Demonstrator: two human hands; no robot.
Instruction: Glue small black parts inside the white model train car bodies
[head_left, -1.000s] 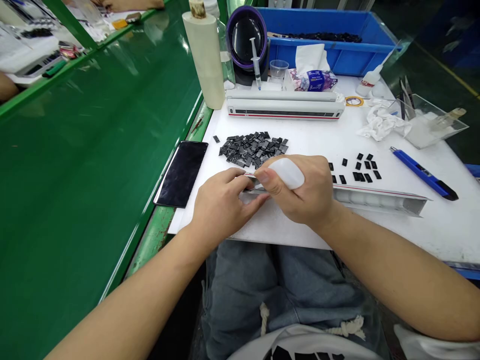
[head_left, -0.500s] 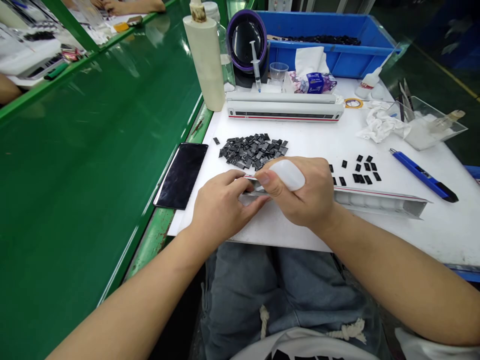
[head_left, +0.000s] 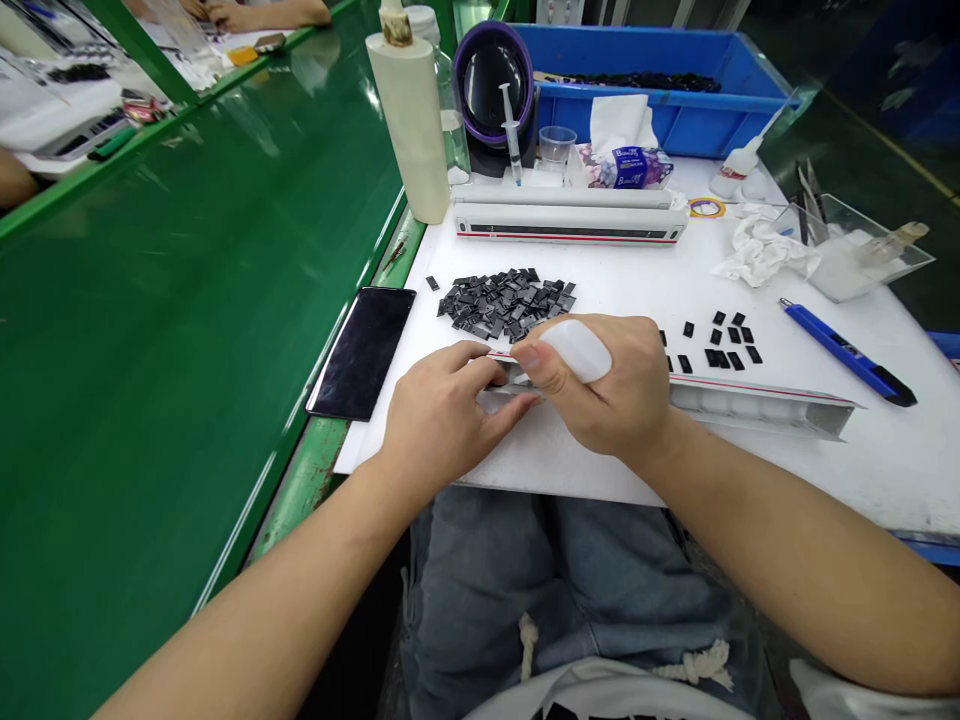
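Observation:
My right hand is wrapped round a small white squeeze bottle, its tip turned down and left toward the model train car shell. The shell is long, white with a red stripe, and lies on its side with its hollow inside facing me. My left hand grips the left end of this shell between thumb and fingers. The bottle's tip and the spot it meets are mostly hidden by my fingers. Just behind my hands lies a heap of small black rectangular pieces; several more black pieces are spread to the right.
Another train shell lies behind the heap. A phone sits left, beside the green belt. A blue utility knife, crumpled tissue and clear tray are right. A blue bin and cream bottle stand behind.

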